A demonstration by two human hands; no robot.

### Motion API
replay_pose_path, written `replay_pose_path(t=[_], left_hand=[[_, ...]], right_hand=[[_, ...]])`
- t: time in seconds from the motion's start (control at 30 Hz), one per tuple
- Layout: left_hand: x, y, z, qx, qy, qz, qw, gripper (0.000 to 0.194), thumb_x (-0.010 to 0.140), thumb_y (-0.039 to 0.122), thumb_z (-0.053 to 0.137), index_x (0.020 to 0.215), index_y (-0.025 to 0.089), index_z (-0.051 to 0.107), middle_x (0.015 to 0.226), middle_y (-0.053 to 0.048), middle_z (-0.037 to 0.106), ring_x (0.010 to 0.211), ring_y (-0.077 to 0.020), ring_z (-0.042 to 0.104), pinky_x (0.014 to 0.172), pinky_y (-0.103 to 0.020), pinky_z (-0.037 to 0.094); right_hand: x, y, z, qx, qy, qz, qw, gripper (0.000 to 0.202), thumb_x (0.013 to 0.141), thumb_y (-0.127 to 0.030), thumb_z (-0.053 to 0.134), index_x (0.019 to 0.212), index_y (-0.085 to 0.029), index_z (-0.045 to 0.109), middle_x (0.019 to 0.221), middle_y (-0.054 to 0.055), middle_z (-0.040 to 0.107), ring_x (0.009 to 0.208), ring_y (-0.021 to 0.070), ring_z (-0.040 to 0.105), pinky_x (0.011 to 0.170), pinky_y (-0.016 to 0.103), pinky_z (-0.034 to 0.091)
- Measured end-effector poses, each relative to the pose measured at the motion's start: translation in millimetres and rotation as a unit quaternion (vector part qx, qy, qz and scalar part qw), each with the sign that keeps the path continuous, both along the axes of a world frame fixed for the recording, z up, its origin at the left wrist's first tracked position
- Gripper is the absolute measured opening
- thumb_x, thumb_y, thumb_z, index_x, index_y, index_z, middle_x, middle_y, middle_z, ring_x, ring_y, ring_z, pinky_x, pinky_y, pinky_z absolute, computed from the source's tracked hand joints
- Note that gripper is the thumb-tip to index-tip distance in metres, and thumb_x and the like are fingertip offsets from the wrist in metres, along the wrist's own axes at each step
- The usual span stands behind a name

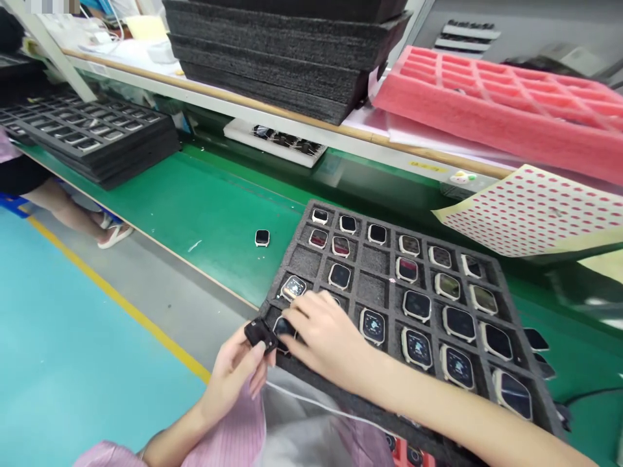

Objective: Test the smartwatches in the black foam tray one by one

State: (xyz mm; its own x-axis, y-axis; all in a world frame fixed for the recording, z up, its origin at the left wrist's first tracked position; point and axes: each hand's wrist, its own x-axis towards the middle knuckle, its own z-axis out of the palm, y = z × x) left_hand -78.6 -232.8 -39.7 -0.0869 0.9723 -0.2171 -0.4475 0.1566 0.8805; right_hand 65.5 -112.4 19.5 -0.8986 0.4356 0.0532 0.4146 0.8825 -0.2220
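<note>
Both hands low and close together, forearms bare

The left hand (232, 371) rises from a pink sleeve at the lower edge, palm turned inward, fingers and thumb pinched shut at their tips. The right hand (327, 338) reaches in from the lower right on a long bare forearm, palm down, fingers curled forward, its fingertips just beside the left's.
</note>
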Motion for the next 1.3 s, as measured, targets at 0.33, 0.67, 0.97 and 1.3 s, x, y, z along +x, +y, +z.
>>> replay_pose_path(t=[0.33,0.67,0.97,1.3], left_hand=[[-12.8,-5.0,8.7,0.009,-0.015,-0.038,0.999,0.018,0.088,0.032,0.057,0.096,0.017,0.056,0.075,0.001,0.051,0.047,-0.0038,0.038,0.044,-0.018,0.039],[-8.7,-2.5,16.3,0.06,0.042,-0.166,0.983,0.035,0.081,0.029,0.066,0.112,0.017,0.057,0.093,-0.004,0.059,0.076,-0.0127,0.054,0.07,-0.024,0.045],[4.7,10.2,33.0,0.051,0.096,-0.157,0.982,0.032,0.083,0.034,0.063,0.105,0.013,0.056,0.068,0.004,0.053,0.046,-0.0027,0.033,0.043,-0.017,0.028],[12.3,31.7,31.1,0.048,0.106,-0.119,0.986,0.03,0.082,0.038,0.064,0.096,0.011,0.06,0.067,0.003,0.055,0.046,-0.0032,0.036,0.045,-0.018,0.032]], right_hand=[[-0.8,-4.8,-1.8,-0.044,-0.011,-0.012,0.999,0.018,0.075,-0.023,0.067,0.09,-0.012,0.063,0.086,0.01,0.064,0.083,0.0254,0.059,0.074,0.036,0.045],[17.2,-28.3,15.7,-0.06,0.118,0.122,0.984,0.032,0.088,-0.023,0.057,0.118,-0.013,0.055,0.114,0.013,0.06,0.099,0.0233,0.055,0.086,0.039,0.047],[29.9,-25.2,23.6,0.001,0.137,0.1,0.985,0.027,0.089,-0.022,0.056,0.113,-0.008,0.057,0.111,0.015,0.061,0.101,0.0254,0.057,0.087,0.04,0.05],[41.6,0.7,16.0,-0.009,0.161,0.135,0.978,0.033,0.093,-0.024,0.054,0.122,-0.01,0.053,0.12,0.014,0.059,0.11,0.0238,0.057,0.095,0.036,0.05]])
